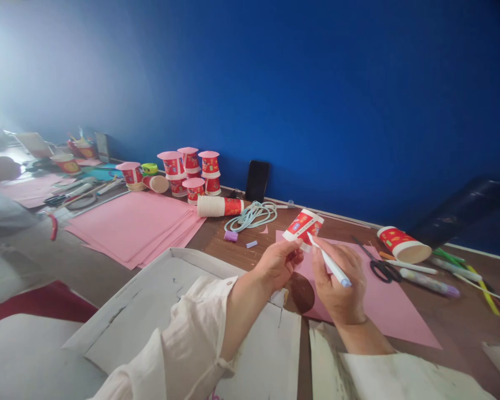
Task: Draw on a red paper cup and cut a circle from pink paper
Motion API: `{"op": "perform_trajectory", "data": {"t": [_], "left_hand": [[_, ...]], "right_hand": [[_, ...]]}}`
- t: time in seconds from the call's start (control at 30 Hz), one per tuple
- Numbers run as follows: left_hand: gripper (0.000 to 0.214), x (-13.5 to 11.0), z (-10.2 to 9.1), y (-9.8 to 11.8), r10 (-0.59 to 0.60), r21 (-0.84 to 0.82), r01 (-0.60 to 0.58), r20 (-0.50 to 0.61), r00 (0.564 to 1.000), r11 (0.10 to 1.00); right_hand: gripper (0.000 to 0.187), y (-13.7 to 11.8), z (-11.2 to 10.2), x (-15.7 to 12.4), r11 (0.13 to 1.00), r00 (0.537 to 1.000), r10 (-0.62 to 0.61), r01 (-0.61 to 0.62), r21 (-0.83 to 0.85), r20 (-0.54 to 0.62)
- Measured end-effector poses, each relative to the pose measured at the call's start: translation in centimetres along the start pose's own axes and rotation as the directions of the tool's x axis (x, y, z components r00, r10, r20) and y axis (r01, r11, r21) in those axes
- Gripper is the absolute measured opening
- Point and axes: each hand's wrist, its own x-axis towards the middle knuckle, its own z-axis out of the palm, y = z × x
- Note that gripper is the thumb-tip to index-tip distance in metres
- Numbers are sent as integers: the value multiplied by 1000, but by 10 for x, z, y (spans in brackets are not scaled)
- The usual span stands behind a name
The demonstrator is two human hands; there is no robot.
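Note:
My left hand pinches a small red and white paper cup piece near its lower edge, holding it up over the table. It bears a white strip with small dark print or writing. My right hand grips a white marker pen with a pale blue end, its tip at or close to the piece. I cannot tell whether the tip touches. Beneath both hands lies a pink paper sheet. Black-handled scissors rest on that sheet's right side.
Red cups with pink paper tops stand along the blue wall. A stack of nested cups, light blue cord, a phone and pink paper are nearby. At right lie a cup and pens. Another person sits at far left.

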Motion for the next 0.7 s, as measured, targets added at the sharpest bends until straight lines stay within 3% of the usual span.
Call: {"op": "perform_trajectory", "data": {"t": [0.7], "left_hand": [[6, 3, -3, -1, -22, -32, 23, 20, 1000, 999]], "right_hand": [[25, -1, 1, -3, 1000, 1000, -25, 24, 17, 16]]}}
